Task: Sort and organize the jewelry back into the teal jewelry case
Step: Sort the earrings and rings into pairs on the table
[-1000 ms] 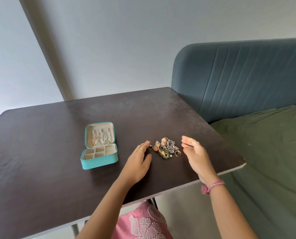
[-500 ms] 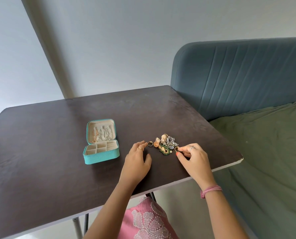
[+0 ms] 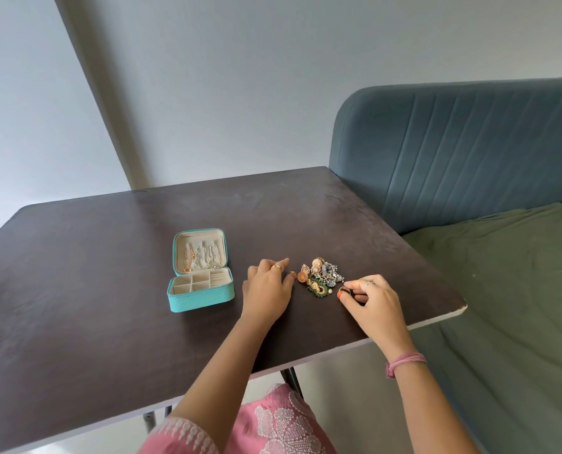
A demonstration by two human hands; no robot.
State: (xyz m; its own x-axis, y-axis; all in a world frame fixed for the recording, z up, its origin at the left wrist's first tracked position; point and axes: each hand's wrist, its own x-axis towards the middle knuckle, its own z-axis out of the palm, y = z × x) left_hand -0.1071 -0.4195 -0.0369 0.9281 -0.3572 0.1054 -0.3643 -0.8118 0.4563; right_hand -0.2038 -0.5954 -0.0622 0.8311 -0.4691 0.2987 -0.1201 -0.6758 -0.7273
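The head camera looked down on a dark brown table (image 3: pixel 109 290) with a teal jewelry case (image 3: pixel 201 276) standing open a little left of the table's middle, nearer the front edge than the back. Its lid (image 3: pixel 200 252) leaned back and up, with several chains hanging against the cream lining; the base (image 3: pixel 202 288) showed small cream compartments, and whether any of them held a piece could not be told. To the right of the case, toward the table's right edge, lay a small heap of jewelry (image 3: pixel 320 276) in gold, silver and green, its pieces tangled too closely to count.

The left hand (image 3: pixel 268 291) rested palm down on the table between the case and the heap, fingers relaxed and slightly apart, wearing a ring; its thumb lay just beside a small ring (image 3: pixel 291 274) at the heap's left side. The right hand (image 3: pixel 369 298) sat at the heap's right side near the front edge, fingers curled, thumb and forefinger pinching a gold ring (image 3: pixel 344 290). A pink band (image 3: pixel 404 362) circled its wrist.

Beyond the table's right edge stood a blue upholstered headboard (image 3: pixel 469 152) and a green sheet (image 3: pixel 502 290).
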